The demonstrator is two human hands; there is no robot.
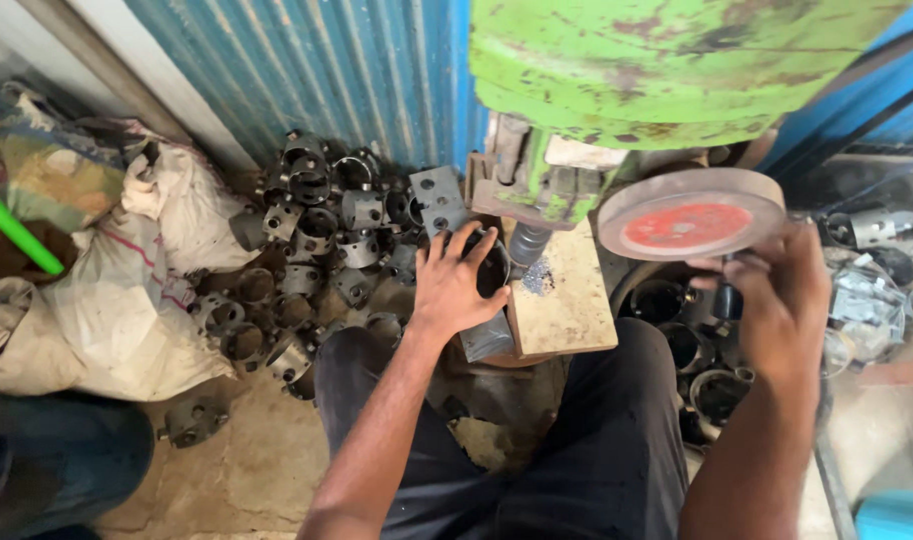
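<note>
Left hand (452, 285) pressing down, fingers spread, on a dark metal ring part (489, 285) sitting at the edge of the wooden block (565, 290) under the green press machine (637, 70); palm lying flat over the part, not curled round it. Right hand (777, 300) gripping the handle below the round handwheel (692, 212) with the red centre, fingers closed round it, handle itself mostly hidden by the fingers. Threaded spindle (529, 240) hanging just beside the ring part, metal chips (539, 278) lying on the block beneath it. Heap of similar grey ring parts (312, 250) piling up against the blue corrugated wall (327, 70), left of the left hand. More rings (692, 350) sitting below the handwheel by the right knee. White sacks (127, 290) slumping at far left, beside the heap. Person sitting on the floor in dark trousers (597, 450), knees either side of the block.
</note>
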